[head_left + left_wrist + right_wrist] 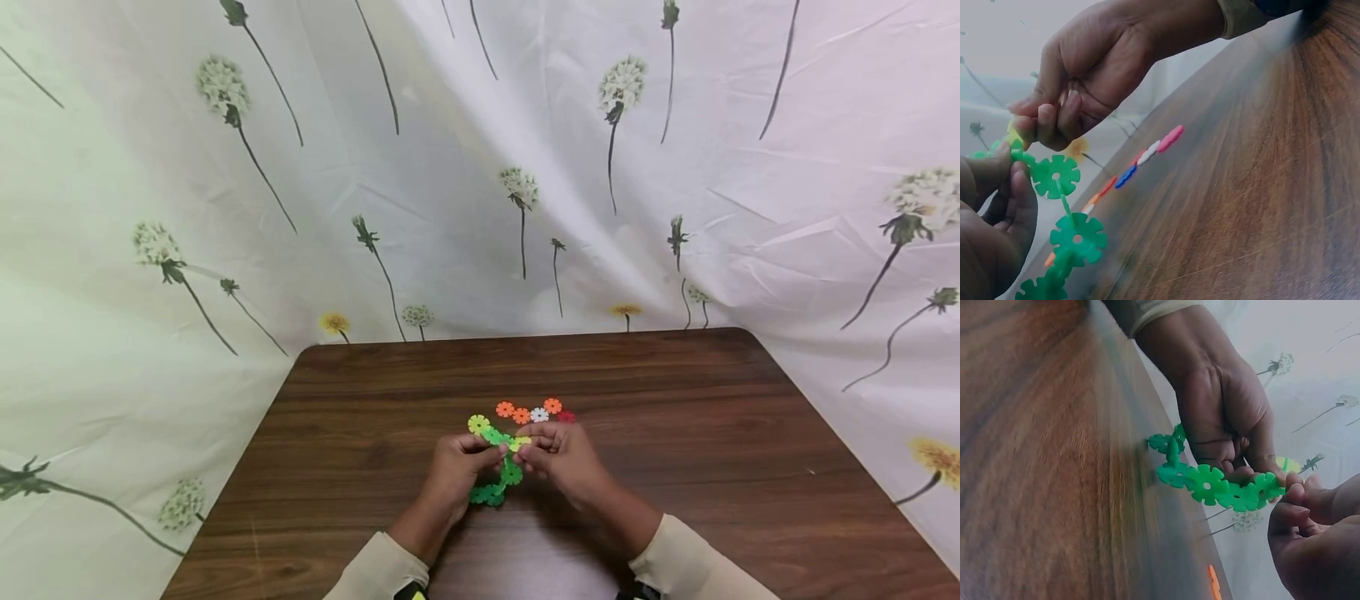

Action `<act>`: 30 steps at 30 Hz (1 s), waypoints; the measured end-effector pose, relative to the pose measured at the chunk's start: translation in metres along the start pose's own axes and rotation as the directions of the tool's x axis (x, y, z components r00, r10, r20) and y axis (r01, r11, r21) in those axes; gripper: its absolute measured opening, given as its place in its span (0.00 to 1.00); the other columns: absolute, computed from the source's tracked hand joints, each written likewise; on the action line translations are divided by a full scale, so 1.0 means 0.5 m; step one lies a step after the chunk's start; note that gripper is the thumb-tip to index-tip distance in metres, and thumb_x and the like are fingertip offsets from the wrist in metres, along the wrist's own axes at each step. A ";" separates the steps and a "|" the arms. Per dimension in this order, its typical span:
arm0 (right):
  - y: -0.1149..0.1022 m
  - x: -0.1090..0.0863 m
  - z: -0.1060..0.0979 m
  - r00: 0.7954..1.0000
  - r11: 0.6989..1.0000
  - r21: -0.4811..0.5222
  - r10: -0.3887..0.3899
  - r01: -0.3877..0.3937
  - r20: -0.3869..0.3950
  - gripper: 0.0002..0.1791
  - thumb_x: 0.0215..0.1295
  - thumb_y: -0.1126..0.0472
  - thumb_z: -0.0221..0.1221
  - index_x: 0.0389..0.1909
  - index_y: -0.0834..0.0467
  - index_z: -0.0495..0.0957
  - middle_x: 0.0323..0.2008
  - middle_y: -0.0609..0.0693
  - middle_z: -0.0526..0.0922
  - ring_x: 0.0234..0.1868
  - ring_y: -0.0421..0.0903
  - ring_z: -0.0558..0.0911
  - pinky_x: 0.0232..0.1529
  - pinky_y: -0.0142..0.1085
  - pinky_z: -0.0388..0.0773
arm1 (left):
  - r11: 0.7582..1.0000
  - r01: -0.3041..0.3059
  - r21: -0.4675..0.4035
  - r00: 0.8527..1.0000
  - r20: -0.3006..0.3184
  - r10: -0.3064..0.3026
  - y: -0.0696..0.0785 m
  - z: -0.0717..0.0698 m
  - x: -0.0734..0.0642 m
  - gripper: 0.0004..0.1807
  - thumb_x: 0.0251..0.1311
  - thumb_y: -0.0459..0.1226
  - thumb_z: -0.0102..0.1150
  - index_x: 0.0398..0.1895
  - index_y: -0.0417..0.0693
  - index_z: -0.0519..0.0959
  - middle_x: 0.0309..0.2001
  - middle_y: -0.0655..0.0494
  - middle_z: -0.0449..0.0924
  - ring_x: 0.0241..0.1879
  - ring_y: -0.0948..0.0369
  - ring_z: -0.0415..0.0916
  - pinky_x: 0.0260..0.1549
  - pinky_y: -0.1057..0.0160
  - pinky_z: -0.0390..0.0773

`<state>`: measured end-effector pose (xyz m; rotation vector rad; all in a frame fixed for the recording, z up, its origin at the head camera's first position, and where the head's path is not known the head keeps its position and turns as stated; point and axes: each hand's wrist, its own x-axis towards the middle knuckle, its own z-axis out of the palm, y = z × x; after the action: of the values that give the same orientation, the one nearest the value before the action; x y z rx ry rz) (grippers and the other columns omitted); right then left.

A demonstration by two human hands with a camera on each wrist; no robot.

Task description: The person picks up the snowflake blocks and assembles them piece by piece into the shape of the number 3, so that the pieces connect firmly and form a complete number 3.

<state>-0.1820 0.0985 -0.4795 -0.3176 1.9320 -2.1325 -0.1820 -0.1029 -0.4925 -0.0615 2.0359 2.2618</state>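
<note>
Woodgrain tabletop (337, 433) under disc chain (512, 474) — flowered cloth (450, 167)

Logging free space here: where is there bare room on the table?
In the head view, bare table lies from the left hand to the left edge, from the right hand to the right edge, and beyond the loose discs to the far edge. Crowded: between the hands, around the green-yellow chain.

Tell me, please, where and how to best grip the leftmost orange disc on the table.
Probably pinch the notched rim of the leftmost orange disc, from above and left: it lies flat on the table, looks thin, and a second orange disc sits close at its right.
</note>
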 end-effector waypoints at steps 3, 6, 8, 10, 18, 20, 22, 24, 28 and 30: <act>0.001 0.002 -0.005 1.000 1.000 0.013 0.018 -0.018 0.004 0.16 0.76 0.72 0.64 0.58 0.78 0.79 0.32 0.45 0.92 0.31 0.37 0.86 0.32 0.27 0.82 | 1.000 -0.003 0.005 1.000 0.010 0.003 0.000 0.000 0.001 0.10 0.65 0.28 0.74 0.40 0.24 0.87 0.28 0.59 0.86 0.29 0.64 0.83 0.34 0.65 0.86; 0.001 0.006 -0.019 1.000 1.000 -0.025 0.008 -0.008 0.014 0.18 0.76 0.70 0.65 0.60 0.77 0.80 0.34 0.47 0.93 0.33 0.38 0.87 0.35 0.29 0.85 | 0.999 -0.013 0.029 0.999 0.035 0.012 0.000 -0.001 0.002 0.12 0.68 0.31 0.73 0.44 0.26 0.86 0.31 0.59 0.84 0.31 0.64 0.81 0.34 0.66 0.85; -0.001 0.011 -0.033 1.000 0.996 -0.090 -0.015 0.017 0.024 0.19 0.75 0.68 0.67 0.61 0.76 0.80 0.36 0.52 0.93 0.33 0.39 0.87 0.35 0.29 0.84 | 0.999 -0.019 0.042 0.999 0.041 0.017 0.002 -0.001 0.003 0.13 0.69 0.32 0.73 0.46 0.27 0.85 0.32 0.59 0.82 0.32 0.63 0.79 0.34 0.66 0.83; -0.006 0.017 -0.051 0.998 0.984 -0.169 -0.049 0.055 0.037 0.21 0.74 0.69 0.67 0.61 0.77 0.79 0.39 0.57 0.92 0.37 0.40 0.88 0.39 0.30 0.86 | 0.999 -0.025 0.047 0.999 0.034 0.024 0.002 -0.003 0.004 0.13 0.70 0.33 0.72 0.48 0.28 0.85 0.32 0.59 0.82 0.32 0.63 0.77 0.35 0.66 0.82; -0.010 0.046 -0.120 0.993 0.898 -0.435 -0.104 0.070 -0.054 0.15 0.73 0.73 0.67 0.57 0.75 0.81 0.41 0.60 0.88 0.40 0.43 0.83 0.39 0.29 0.82 | 0.999 0.002 0.036 1.000 0.015 -0.002 0.008 -0.013 0.008 0.14 0.67 0.32 0.74 0.49 0.30 0.84 0.35 0.56 0.79 0.32 0.63 0.73 0.34 0.65 0.80; -0.005 0.052 -0.129 0.992 0.882 -0.470 -0.096 0.047 -0.082 0.14 0.72 0.74 0.67 0.55 0.74 0.83 0.41 0.60 0.87 0.40 0.44 0.82 0.38 0.29 0.81 | 0.999 0.007 0.042 1.000 0.018 -0.007 0.009 -0.015 0.009 0.14 0.67 0.32 0.74 0.49 0.30 0.84 0.34 0.57 0.78 0.31 0.63 0.72 0.34 0.66 0.78; 0.002 0.056 -0.135 0.989 0.863 -0.505 -0.098 0.028 -0.112 0.13 0.71 0.74 0.68 0.54 0.72 0.84 0.41 0.59 0.87 0.41 0.45 0.83 0.39 0.30 0.81 | 0.999 0.012 0.047 1.000 0.015 -0.013 0.009 -0.016 0.009 0.15 0.67 0.33 0.75 0.49 0.30 0.84 0.34 0.57 0.78 0.31 0.63 0.72 0.34 0.66 0.77; 0.012 0.061 -0.140 0.983 0.842 -0.539 -0.112 0.016 -0.146 0.12 0.69 0.75 0.69 0.51 0.71 0.85 0.40 0.59 0.88 0.42 0.47 0.84 0.40 0.29 0.81 | 0.999 0.022 0.043 1.000 0.008 -0.022 0.008 -0.017 0.010 0.14 0.67 0.33 0.75 0.48 0.31 0.84 0.34 0.58 0.78 0.32 0.62 0.72 0.34 0.65 0.77; 0.037 0.071 -0.149 0.961 0.792 -0.611 -0.175 0.009 -0.212 0.09 0.67 0.74 0.71 0.46 0.69 0.87 0.40 0.60 0.89 0.41 0.47 0.85 0.40 0.30 0.80 | 0.999 0.047 0.027 0.999 0.006 -0.047 0.004 -0.019 0.012 0.11 0.67 0.34 0.75 0.45 0.38 0.84 0.33 0.59 0.78 0.33 0.61 0.73 0.36 0.64 0.77; 0.047 0.076 -0.153 0.951 0.774 -0.633 -0.196 0.000 -0.239 0.07 0.67 0.72 0.72 0.45 0.68 0.88 0.40 0.60 0.88 0.40 0.47 0.84 0.39 0.31 0.79 | 0.998 0.053 0.018 0.999 0.011 -0.054 0.003 -0.019 0.012 0.09 0.67 0.34 0.75 0.43 0.41 0.84 0.34 0.60 0.80 0.35 0.62 0.75 0.38 0.64 0.79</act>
<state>-0.2415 0.1559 -0.5105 -0.2266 2.8419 -1.5752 -0.1886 -0.1123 -0.4925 -0.1008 2.0233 2.2077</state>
